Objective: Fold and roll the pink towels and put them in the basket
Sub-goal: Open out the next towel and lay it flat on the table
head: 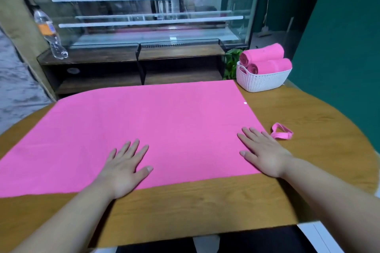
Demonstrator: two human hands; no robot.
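A large pink towel (144,121) lies spread flat over the wooden table (205,205). My left hand (125,168) rests palm down on the towel near its front edge, fingers straight. Flat on the towel's front right corner lies my right hand (263,154), fingers spread. A white woven basket (263,80) stands at the table's far right and holds two rolled pink towels (265,59). A small pink band (281,131) lies on the table just right of the towel, beside my right hand.
A dark shelf unit (133,61) with a glass display case stands behind the table. A plastic bottle (49,33) leans on its left end. A green plant (232,63) sits left of the basket. A green wall (339,47) lies to the right.
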